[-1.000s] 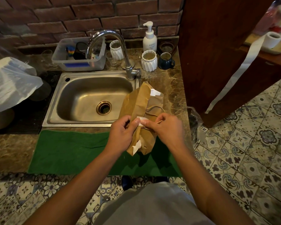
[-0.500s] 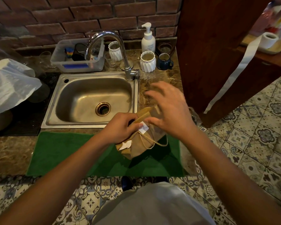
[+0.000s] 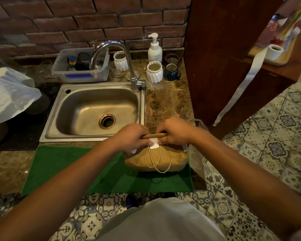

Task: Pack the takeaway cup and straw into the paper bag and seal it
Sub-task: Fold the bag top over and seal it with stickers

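Paper bag standing upright on the green mat at the near edge of the desk, directly below both hands. Folded top rolled into a flat strip, long axis running left to right between the two grips, mouth side up. Left hand curled over the left end of the fold, pinching it; right hand curled over the right end, likewise pinching. Held at both ends, probably to keep the roll tight and level while the seal takes. White sticker sitting just below the fold, between the two thumbs, bridging fold and front panel. Twine handle hanging loose down the near face of the bag, clear of the grips. Cup and straw not visible; presumably inside the bag, not confirmable. Sink just beyond the left grip; bare marble beyond the right grip. Mat under the bag likely serving as a non-slip base during pressing. Sealing step judged nearly complete; sticker adhesion not verifiable from this view.
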Demonstrator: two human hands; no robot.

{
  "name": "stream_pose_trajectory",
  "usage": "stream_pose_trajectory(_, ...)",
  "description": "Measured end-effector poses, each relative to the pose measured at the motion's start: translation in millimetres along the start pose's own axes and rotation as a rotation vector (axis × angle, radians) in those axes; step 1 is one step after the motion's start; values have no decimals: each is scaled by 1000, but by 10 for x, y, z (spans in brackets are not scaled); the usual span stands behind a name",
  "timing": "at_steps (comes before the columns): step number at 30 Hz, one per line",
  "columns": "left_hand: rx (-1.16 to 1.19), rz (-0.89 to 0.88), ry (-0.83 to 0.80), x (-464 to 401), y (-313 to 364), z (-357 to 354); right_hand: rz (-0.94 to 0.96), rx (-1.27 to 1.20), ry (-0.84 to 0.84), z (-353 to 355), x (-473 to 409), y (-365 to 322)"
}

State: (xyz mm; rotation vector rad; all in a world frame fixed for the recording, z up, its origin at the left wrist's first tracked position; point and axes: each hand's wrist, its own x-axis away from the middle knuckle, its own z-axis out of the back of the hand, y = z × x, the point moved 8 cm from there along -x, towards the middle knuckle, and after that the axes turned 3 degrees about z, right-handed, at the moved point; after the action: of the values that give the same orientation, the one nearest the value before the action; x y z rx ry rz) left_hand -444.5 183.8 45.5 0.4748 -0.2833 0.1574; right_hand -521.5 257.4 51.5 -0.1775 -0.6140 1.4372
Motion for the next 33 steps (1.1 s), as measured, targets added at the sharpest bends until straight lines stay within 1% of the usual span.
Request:
stream_pose_trajectory(2, 6, -3, 4, -33, 33, -19, -24, -1, -36, -22, 3, 1)
stream_pose_trajectory(5, -21, -8, 7, -59, 49, -38, -71, 90, -50, -54, -28, -18)
stream_pose_trajectory(9, -70, -16, 11, -30, 40, -6, -23, 74, -40, -37, -42, -110)
stream_pose_trajectory(12, -91, -37, 44, 10, 76, 5, -5, 62, -51, -49, -20, -117)
stream_pose_trajectory(18, -41, -8, 12, 5, 23, -58, -32, 103, -70, -33, -23, -79)
stream_pose_trajectory(23, -40, -1, 20, 5, -10, -49, 6, 153, -21, -39, -94, -185)
stream_pose_trajectory(28, -26, 8, 25, 12, -18, -50, -36, 185, -47, -72, -72, -108)
stream_pose_trajectory(30, -23, -3, 21, -2, 8, -80, -31, 177, -65, -98, -87, -143)
stream_pose_trajectory(33, 46, -57, 26, 23, 17, -60, -17, 131, -92, -109, -103, -176)
